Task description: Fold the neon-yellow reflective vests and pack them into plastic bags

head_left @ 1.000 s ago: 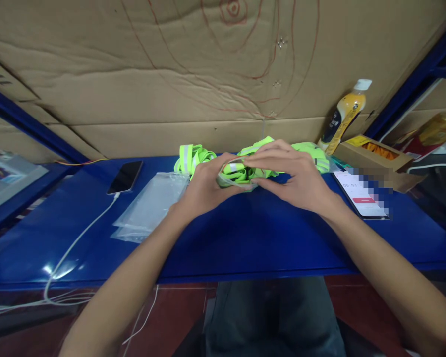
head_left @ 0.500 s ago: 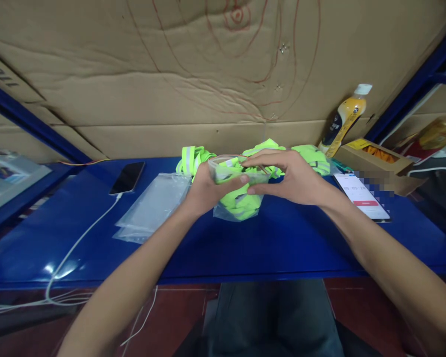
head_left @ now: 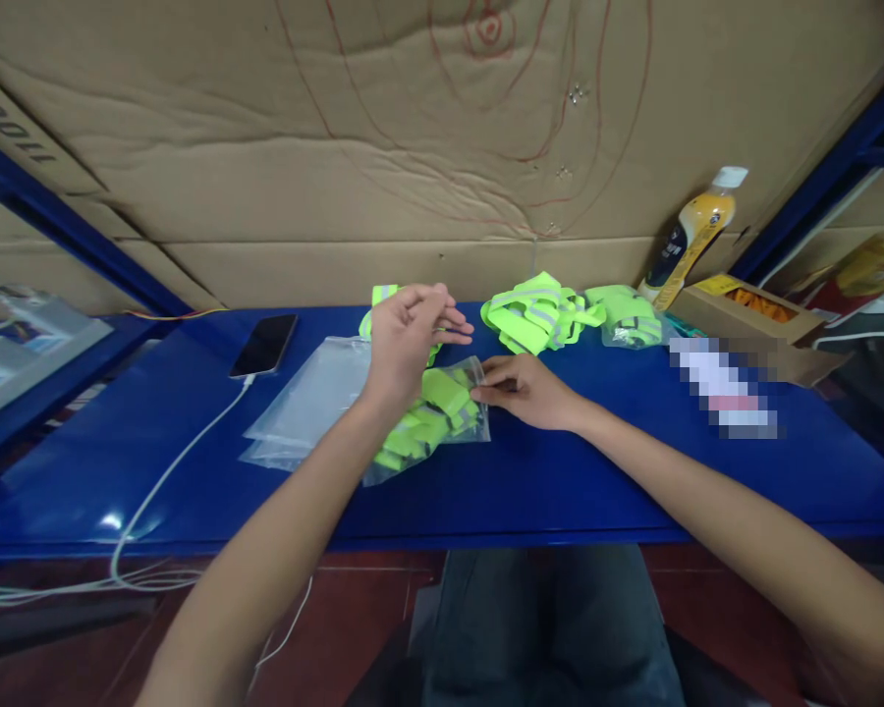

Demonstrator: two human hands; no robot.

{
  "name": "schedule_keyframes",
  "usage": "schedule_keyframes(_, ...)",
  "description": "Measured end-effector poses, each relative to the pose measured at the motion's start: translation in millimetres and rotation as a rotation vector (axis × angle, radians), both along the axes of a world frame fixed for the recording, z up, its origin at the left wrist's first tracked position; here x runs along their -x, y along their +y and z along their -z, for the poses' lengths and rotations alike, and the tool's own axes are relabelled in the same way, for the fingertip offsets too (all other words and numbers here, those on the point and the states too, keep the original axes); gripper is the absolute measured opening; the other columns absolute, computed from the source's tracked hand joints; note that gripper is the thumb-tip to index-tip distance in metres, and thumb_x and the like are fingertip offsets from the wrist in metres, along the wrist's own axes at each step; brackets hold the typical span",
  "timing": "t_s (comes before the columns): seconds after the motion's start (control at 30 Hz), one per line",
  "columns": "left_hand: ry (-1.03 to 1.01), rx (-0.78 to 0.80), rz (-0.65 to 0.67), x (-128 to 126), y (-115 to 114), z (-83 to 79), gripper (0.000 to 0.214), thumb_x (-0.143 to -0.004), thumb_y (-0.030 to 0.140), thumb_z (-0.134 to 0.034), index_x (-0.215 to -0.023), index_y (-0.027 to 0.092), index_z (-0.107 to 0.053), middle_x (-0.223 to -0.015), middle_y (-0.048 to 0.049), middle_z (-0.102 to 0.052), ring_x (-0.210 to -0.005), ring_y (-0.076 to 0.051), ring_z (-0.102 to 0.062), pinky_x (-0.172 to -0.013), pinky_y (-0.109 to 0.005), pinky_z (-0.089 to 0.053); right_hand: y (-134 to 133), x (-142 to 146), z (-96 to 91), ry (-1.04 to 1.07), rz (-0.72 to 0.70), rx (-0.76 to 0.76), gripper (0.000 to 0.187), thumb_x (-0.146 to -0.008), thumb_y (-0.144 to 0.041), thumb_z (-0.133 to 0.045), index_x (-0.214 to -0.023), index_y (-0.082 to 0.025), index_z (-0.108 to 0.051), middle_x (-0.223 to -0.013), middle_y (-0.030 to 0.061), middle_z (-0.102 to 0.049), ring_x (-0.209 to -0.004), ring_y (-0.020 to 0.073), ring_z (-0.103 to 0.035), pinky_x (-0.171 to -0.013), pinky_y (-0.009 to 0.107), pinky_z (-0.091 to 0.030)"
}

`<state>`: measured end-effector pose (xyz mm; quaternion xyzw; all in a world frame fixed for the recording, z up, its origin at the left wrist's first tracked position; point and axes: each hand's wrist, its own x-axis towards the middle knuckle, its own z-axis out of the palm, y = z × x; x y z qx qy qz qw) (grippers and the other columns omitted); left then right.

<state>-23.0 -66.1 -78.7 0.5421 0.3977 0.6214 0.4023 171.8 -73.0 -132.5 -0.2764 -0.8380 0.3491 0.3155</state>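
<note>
A clear plastic bag [head_left: 431, 417] with fluorescent yellow-green straps inside lies tilted on the blue table, its mouth toward the right. My right hand [head_left: 530, 390] pinches the mouth edge of this bag between thumb and fingers. Above the bag, my left hand [head_left: 405, 339] is open, fingers loosely bent and apart, holding nothing. It partly hides a roll of reflective strap [head_left: 383, 294] behind it. Flat empty plastic bags [head_left: 305, 398] lie left of my left hand. Farther back is a loose bundle of reflective straps [head_left: 537, 314], beside another filled bag [head_left: 630, 316].
A phone [head_left: 263, 346] on a white cable lies at the left. To the right are a yellow drink bottle [head_left: 689, 245], an open cardboard box [head_left: 751, 309] and a pixelated phone [head_left: 726, 393]. A cardboard wall [head_left: 339, 206] stands behind; a power strip [head_left: 44, 339] is far left.
The filled bag has turned from upright to lying sideways, mouth to the right. My left hand has let go of it and risen; my right hand has moved down to the bag's edge.
</note>
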Motion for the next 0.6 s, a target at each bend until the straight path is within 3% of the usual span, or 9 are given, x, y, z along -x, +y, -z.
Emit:
schedule_keyframes(0.13, 0.478, 0.012, 0.058, 8, 2, 3.1, 0.038, -0.079, 0.053, -0.09, -0.083, 0.018, -0.076, -0.08, -0.006, -0.074, -0.078, -0.021, -0.069, -0.071, -0.031, -0.054, 9, -17, -15.1, 0.108, 0.152, -0.152, 0.033, -0.106, -0.038, -0.062, -0.085, -0.018, -0.076, -0.109, 0.0099, -0.075, -0.099, 0.0212, -0.07, -0.083, 0.034, -0.053)
schedule_keyframes(0.2, 0.552, 0.087, 0.176, 10, 0, 3.2, 0.036, -0.073, 0.047, -0.096, -0.082, 0.018, -0.078, -0.075, -0.0038, -0.071, -0.076, -0.022, -0.067, -0.07, -0.031, -0.052, 12, -26, -25.2, 0.158, 0.277, -0.256, 0.03, -0.106, -0.037, -0.061, -0.087, -0.019, -0.076, -0.119, 0.0118, -0.076, -0.112, 0.0236, -0.071, -0.094, 0.038, -0.054)
schedule_keyframes(0.37, 0.238, 0.447, 0.564, -8, -8, 16.9, 0.043, -0.069, 0.044, -0.101, -0.097, 0.019, -0.08, -0.087, -0.0057, -0.078, -0.076, -0.023, -0.072, -0.065, -0.031, -0.053, 13, -29, -31.7, 0.235, 0.369, -0.387, 0.027, -0.107, -0.039, -0.06, -0.095, -0.021, -0.077, -0.118, 0.0119, -0.077, -0.114, 0.0248, -0.072, -0.101, 0.043, -0.055)
schedule_keyframes(0.5, -0.116, 0.494, 0.554, -31, -13, 38.8, 0.046, -0.075, 0.048, -0.098, -0.107, 0.02, -0.081, -0.108, -0.0084, -0.082, -0.092, -0.024, -0.077, -0.08, -0.033, -0.059, 9, -26, -31.1, 0.249, 0.418, -0.557, 0.027, -0.108, -0.037, -0.059, -0.097, -0.022, -0.079, -0.106, 0.0106, -0.076, -0.102, 0.0241, -0.071, -0.095, 0.043, -0.056)
schedule_keyframes(0.6, -0.199, 0.448, 0.495, -39, -14, 48.6, 0.043, -0.078, 0.049, -0.096, -0.105, 0.018, -0.082, -0.108, -0.0081, -0.082, -0.094, -0.024, -0.077, -0.083, -0.032, -0.059, 3, -28, -37.0, 0.225, 0.333, -0.604, 0.024, -0.107, -0.033, -0.059, -0.1, -0.021, -0.08, -0.101, 0.0091, -0.078, -0.096, 0.0226, -0.071, -0.09, 0.039, -0.055)
